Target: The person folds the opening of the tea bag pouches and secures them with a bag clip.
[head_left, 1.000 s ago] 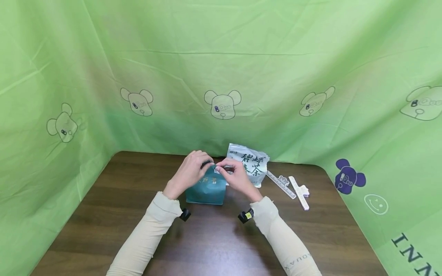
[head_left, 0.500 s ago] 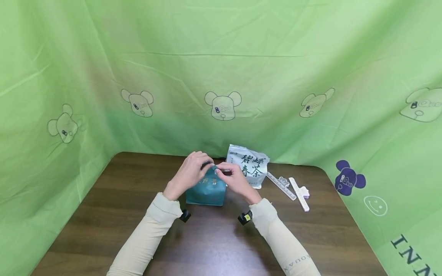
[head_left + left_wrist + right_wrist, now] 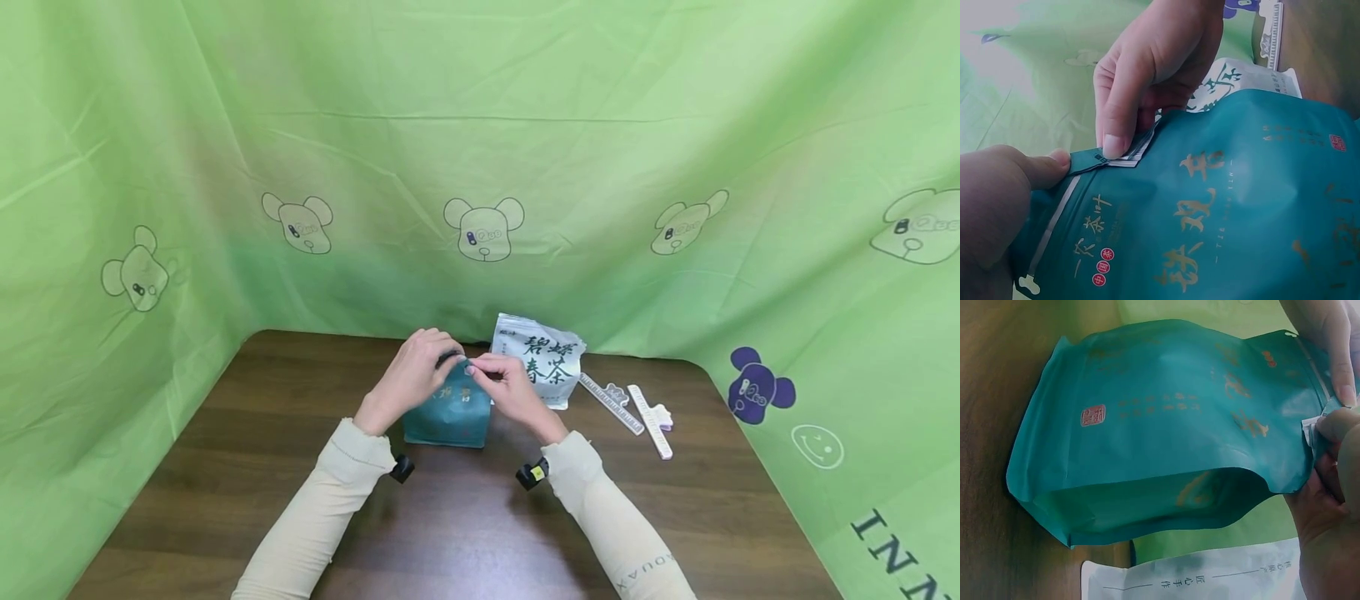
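A teal tea bag with gold lettering stands on the table in the head view. My left hand grips its top edge from the left, thumb toward me. On the right, my right hand pinches the top corner between thumb and fingers. The left wrist view shows that corner folded over under the right thumb, with a white striped patch beside it. A pale strip crosses the bag just below its top. In the right wrist view the bag's side gusset bulges inward.
A white tea bag with dark green writing stands behind and right of the teal one. Two white clips, one long clip and another clip, lie farther right. Green printed cloth encloses the brown table.
My right hand has drawn slightly down and its fingers have closed in at the bag's corner, uncovering more of the white bag's lettering. My left hand stays in place.
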`<state>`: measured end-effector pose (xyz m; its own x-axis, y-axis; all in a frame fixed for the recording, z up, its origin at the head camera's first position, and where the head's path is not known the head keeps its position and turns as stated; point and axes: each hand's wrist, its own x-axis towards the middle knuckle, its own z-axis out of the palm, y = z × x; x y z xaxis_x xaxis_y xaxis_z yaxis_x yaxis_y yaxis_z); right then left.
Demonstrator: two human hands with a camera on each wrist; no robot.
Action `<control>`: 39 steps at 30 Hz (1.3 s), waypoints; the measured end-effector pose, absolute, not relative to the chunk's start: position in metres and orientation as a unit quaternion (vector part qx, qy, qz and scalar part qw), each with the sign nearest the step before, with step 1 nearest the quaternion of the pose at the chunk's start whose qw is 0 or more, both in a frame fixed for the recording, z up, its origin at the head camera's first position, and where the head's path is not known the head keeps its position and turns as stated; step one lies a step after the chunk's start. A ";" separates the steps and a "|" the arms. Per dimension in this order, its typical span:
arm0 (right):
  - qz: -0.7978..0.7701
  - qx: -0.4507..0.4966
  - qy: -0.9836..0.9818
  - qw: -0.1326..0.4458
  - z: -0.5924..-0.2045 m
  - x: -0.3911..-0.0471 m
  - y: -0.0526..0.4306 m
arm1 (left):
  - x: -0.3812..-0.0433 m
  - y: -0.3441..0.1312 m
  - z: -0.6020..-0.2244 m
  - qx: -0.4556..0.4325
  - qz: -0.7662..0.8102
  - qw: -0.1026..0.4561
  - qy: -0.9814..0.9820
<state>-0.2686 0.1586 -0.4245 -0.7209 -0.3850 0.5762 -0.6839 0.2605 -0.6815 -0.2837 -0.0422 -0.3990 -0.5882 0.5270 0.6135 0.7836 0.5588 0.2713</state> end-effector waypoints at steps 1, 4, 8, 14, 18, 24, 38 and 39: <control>0.499 0.342 -0.782 0.151 -0.425 -0.269 0.159 | -0.284 -0.042 -0.399 -0.386 -0.267 0.238 -0.850; 0.492 0.341 -0.786 0.154 -0.425 -0.268 0.160 | -0.283 -0.042 -0.398 -0.387 -0.265 0.236 -0.851; 0.484 0.344 -0.788 0.163 -0.424 -0.268 0.160 | -0.284 -0.042 -0.399 -0.389 -0.266 0.235 -0.850; 0.498 0.325 -0.794 0.130 -0.424 -0.268 0.161 | -0.283 -0.041 -0.398 -0.383 -0.270 0.232 -0.852; 0.504 0.303 -0.805 0.083 -0.429 -0.272 0.166 | -0.282 -0.042 -0.398 -0.376 -0.275 0.226 -0.856; 0.499 0.286 -0.814 0.075 -0.455 -0.287 0.173 | -0.282 -0.042 -0.399 -0.375 -0.274 0.229 -0.855; 0.512 0.288 -0.806 0.073 -0.459 -0.288 0.175 | -0.283 -0.042 -0.399 -0.378 -0.275 0.233 -0.853; 0.515 0.286 -0.806 0.066 -0.458 -0.287 0.176 | -0.283 -0.042 -0.399 -0.378 -0.276 0.232 -0.852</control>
